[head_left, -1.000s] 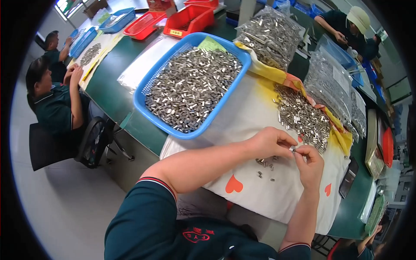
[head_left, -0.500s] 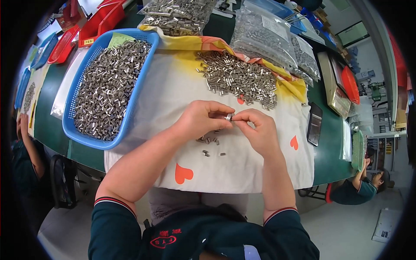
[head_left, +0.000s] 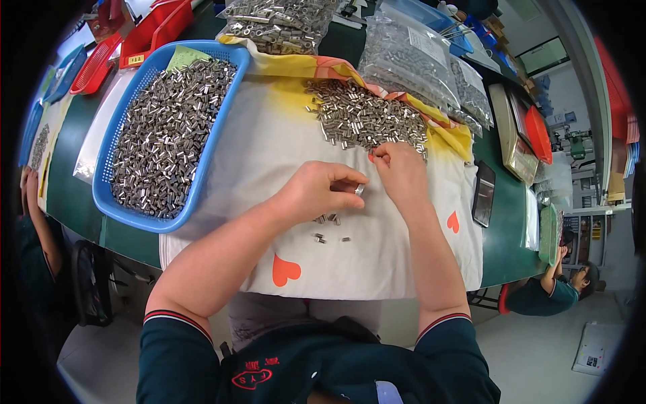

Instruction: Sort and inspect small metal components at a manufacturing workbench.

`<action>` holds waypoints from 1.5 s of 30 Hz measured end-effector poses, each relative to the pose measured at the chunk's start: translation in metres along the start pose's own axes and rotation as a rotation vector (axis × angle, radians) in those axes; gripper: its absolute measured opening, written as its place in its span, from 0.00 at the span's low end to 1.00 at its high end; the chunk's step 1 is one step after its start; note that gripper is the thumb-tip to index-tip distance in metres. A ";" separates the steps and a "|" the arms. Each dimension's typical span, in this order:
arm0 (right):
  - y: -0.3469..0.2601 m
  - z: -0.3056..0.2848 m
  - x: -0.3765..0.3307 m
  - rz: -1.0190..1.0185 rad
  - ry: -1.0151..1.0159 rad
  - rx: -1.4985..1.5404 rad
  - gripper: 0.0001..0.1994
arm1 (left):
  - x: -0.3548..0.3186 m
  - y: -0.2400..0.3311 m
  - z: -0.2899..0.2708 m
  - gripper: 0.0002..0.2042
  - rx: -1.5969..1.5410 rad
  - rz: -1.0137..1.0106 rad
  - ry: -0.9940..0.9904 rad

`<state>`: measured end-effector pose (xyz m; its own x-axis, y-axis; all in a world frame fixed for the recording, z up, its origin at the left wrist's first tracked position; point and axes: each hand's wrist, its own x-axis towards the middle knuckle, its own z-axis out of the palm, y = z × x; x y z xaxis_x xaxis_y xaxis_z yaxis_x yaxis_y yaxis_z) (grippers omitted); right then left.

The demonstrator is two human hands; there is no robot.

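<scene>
My left hand is closed over the cloth, with a small shiny metal ring between thumb and fingertips. My right hand is at the near edge of a heap of small metal sleeves, its fingers pinched together. Whatever those fingers hold, if anything, is too small to make out. Just below my left hand lie several loose metal pieces, some partly covered by the hand. Everything here rests on a white cloth with red hearts and a yellow and orange border.
To the left stands a blue basket full of metal sleeves. Clear bags of metal parts line the back. A dark phone lies on the green table at right. Other people sit at both sides.
My right hand has left the ring held by my left hand and moved forward to the heap's near edge. My left hand has stayed nearly in place with the ring.
</scene>
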<state>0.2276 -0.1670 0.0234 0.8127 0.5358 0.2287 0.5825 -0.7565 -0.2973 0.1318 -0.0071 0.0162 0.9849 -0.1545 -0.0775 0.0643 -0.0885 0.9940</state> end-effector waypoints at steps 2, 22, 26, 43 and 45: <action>0.000 0.000 -0.003 -0.011 -0.022 0.019 0.03 | 0.000 -0.002 0.000 0.16 -0.031 0.012 0.018; -0.036 -0.021 -0.039 -0.138 0.063 0.334 0.05 | 0.004 -0.002 -0.003 0.16 -0.163 -0.106 0.065; -0.035 -0.020 -0.040 -0.181 0.063 0.267 0.05 | 0.003 0.007 -0.002 0.16 -0.044 -0.084 0.080; 0.002 -0.004 -0.001 -0.082 0.037 0.033 0.03 | -0.001 0.007 -0.001 0.16 -0.025 -0.051 -0.032; 0.001 0.000 -0.001 -0.106 0.050 -0.044 0.03 | 0.001 0.001 0.000 0.16 -0.094 -0.055 -0.013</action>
<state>0.2274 -0.1678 0.0229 0.7443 0.5952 0.3028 0.6630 -0.7131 -0.2280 0.1333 -0.0071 0.0172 0.9775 -0.1644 -0.1321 0.1331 -0.0049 0.9911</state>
